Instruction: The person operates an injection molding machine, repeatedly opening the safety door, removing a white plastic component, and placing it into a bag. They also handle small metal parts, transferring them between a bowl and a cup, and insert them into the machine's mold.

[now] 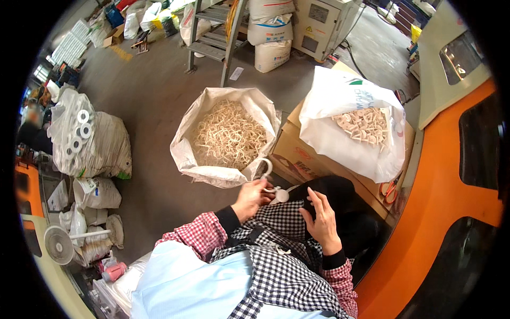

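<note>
Over my lap, my left hand [253,200] is closed on a white plastic piece [282,196] with a curved hook end and a round disc. Beside it, my right hand [322,222] is raised with its fingers apart and nothing in it. In front of my knees stands an open white woven sack [183,146], filled with thin, curly, cream-coloured plastic scraps [228,133]. To the right, a white plastic bag [324,114] lies on a cardboard box [297,154], with many small pale plastic parts [364,125] on it.
Orange-handled scissors [390,192] lie at the box's near edge. An orange machine [451,175] walls off the right side. Stuffed bags [109,143] and a white fan [59,245] are at left. Ahead stand a metal step ladder [212,52], stacked sacks [270,32] and a cabinet [321,26].
</note>
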`<state>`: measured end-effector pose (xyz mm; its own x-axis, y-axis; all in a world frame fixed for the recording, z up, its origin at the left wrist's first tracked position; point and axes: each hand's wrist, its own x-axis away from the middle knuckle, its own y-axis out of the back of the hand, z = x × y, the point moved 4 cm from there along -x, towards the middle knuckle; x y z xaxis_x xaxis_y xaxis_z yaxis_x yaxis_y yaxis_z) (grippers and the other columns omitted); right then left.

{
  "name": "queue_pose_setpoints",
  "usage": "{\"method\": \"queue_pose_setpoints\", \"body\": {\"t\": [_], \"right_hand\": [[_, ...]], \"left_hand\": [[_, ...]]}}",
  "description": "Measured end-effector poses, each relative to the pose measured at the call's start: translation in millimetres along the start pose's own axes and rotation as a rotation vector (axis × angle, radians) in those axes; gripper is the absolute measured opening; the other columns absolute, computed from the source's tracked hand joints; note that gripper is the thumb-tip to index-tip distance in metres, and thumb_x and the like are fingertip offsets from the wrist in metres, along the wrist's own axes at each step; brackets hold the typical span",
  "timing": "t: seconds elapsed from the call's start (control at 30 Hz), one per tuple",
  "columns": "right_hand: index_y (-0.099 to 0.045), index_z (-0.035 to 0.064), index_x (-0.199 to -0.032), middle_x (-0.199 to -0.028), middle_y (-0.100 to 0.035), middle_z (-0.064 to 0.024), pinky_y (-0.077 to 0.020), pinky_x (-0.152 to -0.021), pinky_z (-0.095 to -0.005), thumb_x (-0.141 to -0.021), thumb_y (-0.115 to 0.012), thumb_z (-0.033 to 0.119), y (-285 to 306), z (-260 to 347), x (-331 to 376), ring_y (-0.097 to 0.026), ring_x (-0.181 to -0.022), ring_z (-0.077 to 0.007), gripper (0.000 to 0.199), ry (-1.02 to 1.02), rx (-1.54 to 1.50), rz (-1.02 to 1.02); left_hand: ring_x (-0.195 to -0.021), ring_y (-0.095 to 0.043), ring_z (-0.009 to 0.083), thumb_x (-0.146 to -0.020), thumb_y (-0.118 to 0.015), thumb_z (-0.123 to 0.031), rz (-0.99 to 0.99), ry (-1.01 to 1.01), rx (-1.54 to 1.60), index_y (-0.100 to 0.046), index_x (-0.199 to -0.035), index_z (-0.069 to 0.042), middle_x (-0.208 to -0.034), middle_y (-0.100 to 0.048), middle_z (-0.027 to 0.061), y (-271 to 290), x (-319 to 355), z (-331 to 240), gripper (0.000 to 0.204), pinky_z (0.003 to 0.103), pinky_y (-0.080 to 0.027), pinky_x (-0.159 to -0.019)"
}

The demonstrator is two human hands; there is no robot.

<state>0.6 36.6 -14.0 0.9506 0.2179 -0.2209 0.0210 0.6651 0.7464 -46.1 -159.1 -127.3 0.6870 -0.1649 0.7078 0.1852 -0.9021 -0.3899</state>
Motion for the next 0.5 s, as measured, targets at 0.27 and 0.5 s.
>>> {"method": "queue_pose_setpoints", "body": {"t": [0.27, 0.5], "right_hand": [[-0.06, -0.0001, -0.095, -0.095, -0.06, -0.013, -0.0518, -0.067, -0.0334, -0.081, -0.06, 0.0, -14, -1, 13, -0.062, -0.08, -0.0275, 0.015, 0.065, 0.059, -0.073], [-0.06, -0.0015, -0.093, -0.091, -0.061, -0.0139, -0.051, -0.064, -0.0323, -0.079, -0.06, -0.004, -13, -5, 19, -0.062, -0.077, -0.0272, 0.014, 0.05, 0.055, -0.103]], "left_hand": [[-0.069, -0.063, 0.0234, -0.089, -0.05, 0.0, -0.542, 0.001, 0.076, -0.053, -0.095, 0.008, -0.091, -0.059, 0.0146, 206, -68, 45, 0.01, 0.032, -0.054, -0.057], [-0.084, -0.06, 0.0302, -0.083, -0.046, 0.011, -0.456, 0.002, 0.186, -0.046, -0.102, 0.01, -0.1, -0.052, 0.0181, 222, -119, 74, 0.02, 0.041, -0.058, -0.071]]}}
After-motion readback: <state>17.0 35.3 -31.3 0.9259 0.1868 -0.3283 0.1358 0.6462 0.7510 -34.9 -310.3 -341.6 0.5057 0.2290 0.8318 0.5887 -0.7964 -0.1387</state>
